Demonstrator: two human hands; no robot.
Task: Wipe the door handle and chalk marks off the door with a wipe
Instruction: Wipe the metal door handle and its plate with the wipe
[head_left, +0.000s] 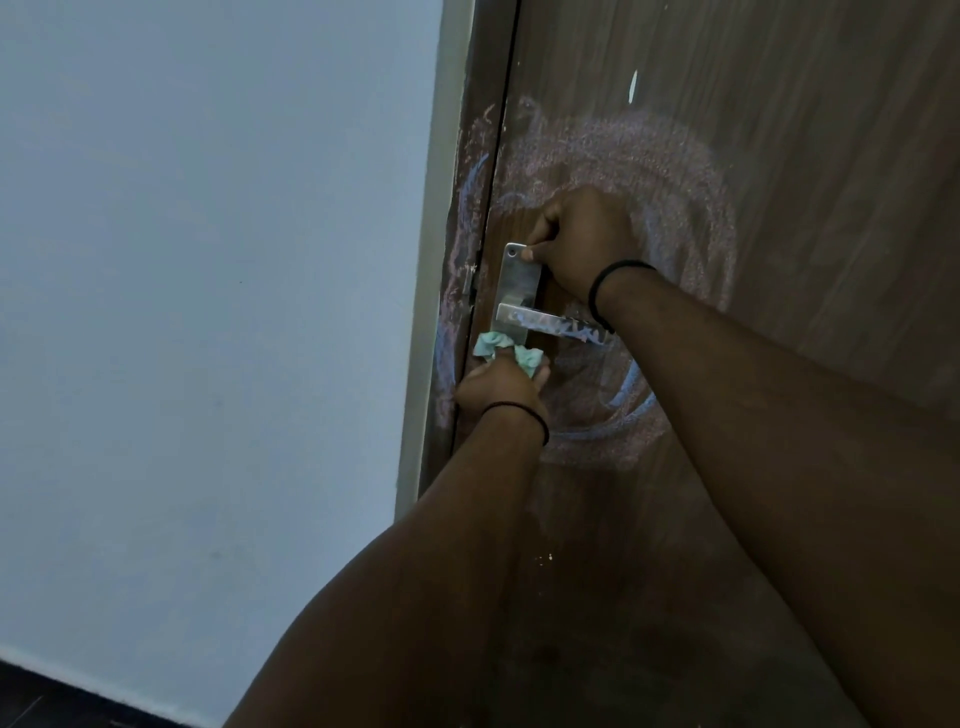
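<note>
A brown wooden door (753, 156) carries pink and blue chalk marks (675, 171) in rings around a metal door handle (550, 325) and its plate (517, 283). Chalk scribbles also streak the lever. My left hand (498, 387) is closed on a crumpled light green wipe (506, 348), pressing it against the lower end of the plate just under the lever. My right hand (582, 241) rests against the door beside the top of the plate, fingers curled, thumb touching the plate's upper edge. It holds nothing that I can see.
The door frame (457, 260) runs along the left of the door and bears chalk smears too. A pale blue wall (208, 312) fills the left. A dark floor strip (52, 701) shows at the bottom left.
</note>
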